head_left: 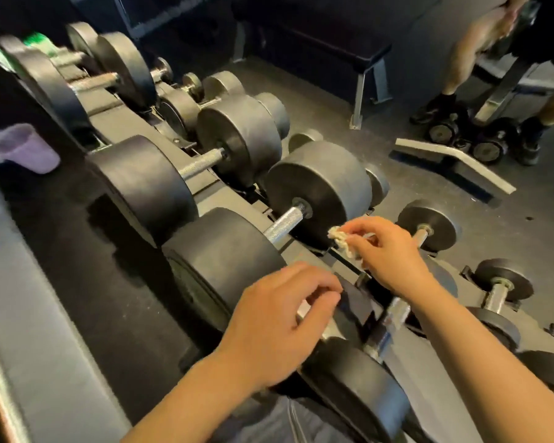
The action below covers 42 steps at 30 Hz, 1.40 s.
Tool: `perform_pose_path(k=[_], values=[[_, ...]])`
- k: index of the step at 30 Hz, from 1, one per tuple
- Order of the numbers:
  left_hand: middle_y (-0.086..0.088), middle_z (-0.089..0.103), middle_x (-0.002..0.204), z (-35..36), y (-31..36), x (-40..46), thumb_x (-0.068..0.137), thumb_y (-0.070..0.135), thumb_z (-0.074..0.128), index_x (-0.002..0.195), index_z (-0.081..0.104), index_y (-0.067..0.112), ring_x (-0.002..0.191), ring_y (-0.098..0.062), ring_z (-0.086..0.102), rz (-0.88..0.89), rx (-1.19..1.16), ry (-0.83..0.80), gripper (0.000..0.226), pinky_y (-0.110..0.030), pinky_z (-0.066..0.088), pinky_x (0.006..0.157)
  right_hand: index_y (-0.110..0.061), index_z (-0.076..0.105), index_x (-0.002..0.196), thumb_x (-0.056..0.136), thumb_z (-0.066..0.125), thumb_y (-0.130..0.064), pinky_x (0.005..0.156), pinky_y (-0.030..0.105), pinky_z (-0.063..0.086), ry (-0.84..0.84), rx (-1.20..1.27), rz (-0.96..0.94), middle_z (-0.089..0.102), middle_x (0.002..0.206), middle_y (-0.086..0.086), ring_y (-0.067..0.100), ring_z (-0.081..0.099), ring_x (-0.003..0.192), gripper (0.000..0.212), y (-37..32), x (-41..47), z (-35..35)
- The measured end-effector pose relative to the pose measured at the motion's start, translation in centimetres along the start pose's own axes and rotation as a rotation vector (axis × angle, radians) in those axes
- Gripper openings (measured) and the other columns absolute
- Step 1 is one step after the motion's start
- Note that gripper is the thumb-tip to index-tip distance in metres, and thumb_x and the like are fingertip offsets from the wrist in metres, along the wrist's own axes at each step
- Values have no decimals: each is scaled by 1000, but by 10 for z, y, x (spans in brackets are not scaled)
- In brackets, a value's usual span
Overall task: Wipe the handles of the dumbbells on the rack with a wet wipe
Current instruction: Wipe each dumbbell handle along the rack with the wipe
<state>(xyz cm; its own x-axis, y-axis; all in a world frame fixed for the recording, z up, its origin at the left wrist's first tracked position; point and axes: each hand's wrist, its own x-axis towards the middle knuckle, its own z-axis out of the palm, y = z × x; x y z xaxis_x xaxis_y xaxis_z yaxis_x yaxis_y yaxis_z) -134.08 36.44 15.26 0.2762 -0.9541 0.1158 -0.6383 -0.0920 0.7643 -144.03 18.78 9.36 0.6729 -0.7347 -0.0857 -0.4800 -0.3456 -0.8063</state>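
Dumbbells are seen ranked along a sloping rack [304, 251] that runs from 11 o'clock down to 5 o'clock. A crumpled wet wipe [341, 241] is pinched in the right hand [386, 251], thumb and fingers curled round it, just right of centre and close to the knurled handle [283, 223] of the nearest large dumbbell [317, 187]; the two are apart, not touching. The left hand [272, 321] is held at about 6 o'clock with its fingers loosely curled and, as far as the blur allows, nothing is held in it. A second bare handle [200, 161] is shown further up at 11 o'clock, and smaller dumbbells [429, 227] lie at 3 o'clock.

The wipe is judged light, limp and damp, so it is best kept bunched and wrapped round the bar. The handles are judged stiff, rough steel on which the wipe may snag or shred; the weights are heavy and need not be lifted. A lilac cup [24, 148] is seen at 9 o'clock, and another person's legs [461, 55] at 1 o'clock.
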Motion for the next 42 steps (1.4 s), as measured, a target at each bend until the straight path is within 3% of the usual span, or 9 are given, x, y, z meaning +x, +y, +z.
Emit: perform_pose_path(k=[5,9,12,16,20,23,28,39,42], values=[[17,59,92,-76,-48,18,92,37,47,98,63,27,87,-1,56,-8,225,195,20,-18,44,75,-25,69,102,93,59,-21,69,10,40,-187,-101,-58,59,99,-11,5,55,86,14,-51,39,51],[15,58,110,-112,-114,48,90,49,39,110,62,30,105,-3,51,-6,315,-73,36,-27,42,90,-22,70,95,91,61,-20,69,20,49,-432,-222,27,66,97,-4,13,61,85,10,-73,72,85],[18,53,121,-120,-141,70,91,57,36,122,57,35,112,2,46,13,183,-392,43,-17,37,94,-28,67,82,88,63,-21,75,33,54,-565,-280,117,67,89,-5,16,64,81,10,-80,86,90],[17,60,118,-110,-156,92,88,60,29,118,59,35,110,-2,50,95,24,-614,49,-30,39,96,-19,70,89,87,65,-23,65,21,40,-350,-404,83,61,85,-6,11,56,78,7,-83,83,100],[20,63,94,-104,-165,96,81,64,36,92,63,34,93,-2,55,36,-156,-564,42,-27,45,83,-10,68,90,83,67,-9,65,28,41,182,-539,227,59,89,7,28,60,80,7,-56,55,100],[19,61,79,-103,-172,99,87,54,52,79,63,29,79,-5,57,-104,-310,-544,29,-25,46,70,-5,67,90,82,65,-8,58,27,43,395,-646,183,61,89,11,30,61,73,9,-53,55,97],[14,58,75,-99,-172,102,83,63,41,69,56,31,74,-10,54,-128,-284,-558,38,-27,44,65,-3,68,101,64,81,1,48,34,53,128,-774,-3,62,89,13,27,61,68,40,-42,87,110],[16,58,83,-100,-168,104,92,47,48,68,52,33,79,-7,54,-157,-255,-588,28,-18,43,68,-1,67,97,72,77,-4,47,36,54,270,-720,86,63,87,16,29,63,63,27,-27,75,121],[18,57,80,-101,-167,106,84,55,43,68,52,33,78,-6,53,-157,-272,-585,28,-14,40,65,-3,68,95,78,72,-2,62,32,54,369,-585,177,67,88,13,28,66,74,17,-24,71,124]])
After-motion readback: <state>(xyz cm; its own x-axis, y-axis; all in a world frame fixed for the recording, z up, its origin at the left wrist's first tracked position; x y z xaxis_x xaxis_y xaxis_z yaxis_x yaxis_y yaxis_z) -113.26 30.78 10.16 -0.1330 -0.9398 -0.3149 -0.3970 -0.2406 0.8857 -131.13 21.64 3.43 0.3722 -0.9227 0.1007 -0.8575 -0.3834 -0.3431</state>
